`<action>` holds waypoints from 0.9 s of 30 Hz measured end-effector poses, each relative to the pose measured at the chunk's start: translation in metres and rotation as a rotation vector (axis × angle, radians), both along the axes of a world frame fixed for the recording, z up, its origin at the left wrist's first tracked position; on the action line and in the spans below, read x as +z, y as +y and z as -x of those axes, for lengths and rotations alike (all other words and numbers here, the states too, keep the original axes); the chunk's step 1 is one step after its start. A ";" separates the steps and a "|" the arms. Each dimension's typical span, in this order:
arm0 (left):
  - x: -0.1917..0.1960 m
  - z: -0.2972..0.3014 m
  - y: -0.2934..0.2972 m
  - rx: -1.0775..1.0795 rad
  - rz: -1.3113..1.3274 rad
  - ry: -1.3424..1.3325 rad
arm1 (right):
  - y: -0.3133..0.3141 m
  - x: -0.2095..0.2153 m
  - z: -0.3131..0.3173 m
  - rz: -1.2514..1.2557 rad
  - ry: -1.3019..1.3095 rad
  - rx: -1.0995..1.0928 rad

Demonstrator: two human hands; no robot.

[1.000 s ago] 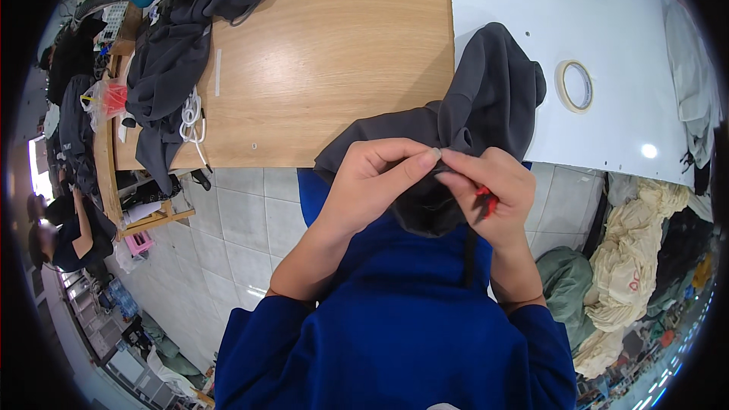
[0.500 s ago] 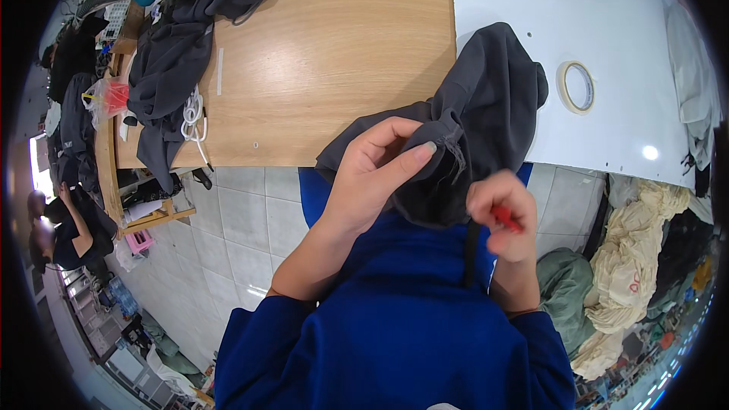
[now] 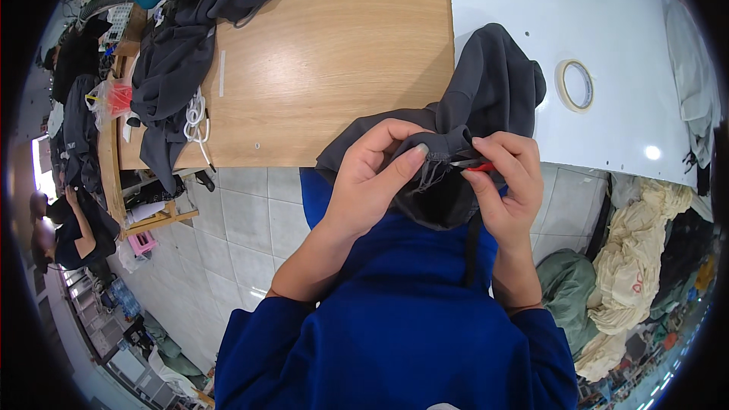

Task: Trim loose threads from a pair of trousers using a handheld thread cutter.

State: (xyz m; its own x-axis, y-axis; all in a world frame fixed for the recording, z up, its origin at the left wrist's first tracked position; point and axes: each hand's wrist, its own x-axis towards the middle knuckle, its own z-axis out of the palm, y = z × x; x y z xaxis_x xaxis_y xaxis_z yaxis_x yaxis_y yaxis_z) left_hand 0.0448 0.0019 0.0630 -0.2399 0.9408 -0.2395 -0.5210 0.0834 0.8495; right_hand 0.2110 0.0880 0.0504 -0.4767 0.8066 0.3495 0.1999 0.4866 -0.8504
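Over the table edge (image 3: 250, 161), left hand (image 3: 372, 186) pinching dark garment (image 3: 486, 99), right hand (image 3: 505, 182) gripping red snips (image 3: 472, 166).

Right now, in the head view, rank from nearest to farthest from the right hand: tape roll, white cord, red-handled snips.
1. Red-handled snips: held in the right hand.
2. Tape roll: on the white table, up and right.
3. White cord: far left, at the wooden table's edge.

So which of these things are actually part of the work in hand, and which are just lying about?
In use:
dark grey garment, pinched at its frayed edge by the left hand
red-handled thread snips, held in the right hand

Lying about:
roll of tape
pile of dark clothes
white cord
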 end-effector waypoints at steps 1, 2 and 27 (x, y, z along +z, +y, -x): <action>0.000 0.000 0.000 -0.002 0.000 0.000 | 0.001 0.000 0.001 -0.088 -0.011 -0.003; -0.001 0.001 0.000 0.002 0.010 -0.032 | 0.002 -0.001 0.001 -0.174 -0.021 -0.005; 0.000 0.004 0.002 0.000 0.026 -0.109 | 0.001 0.009 0.005 -0.324 -0.111 -0.015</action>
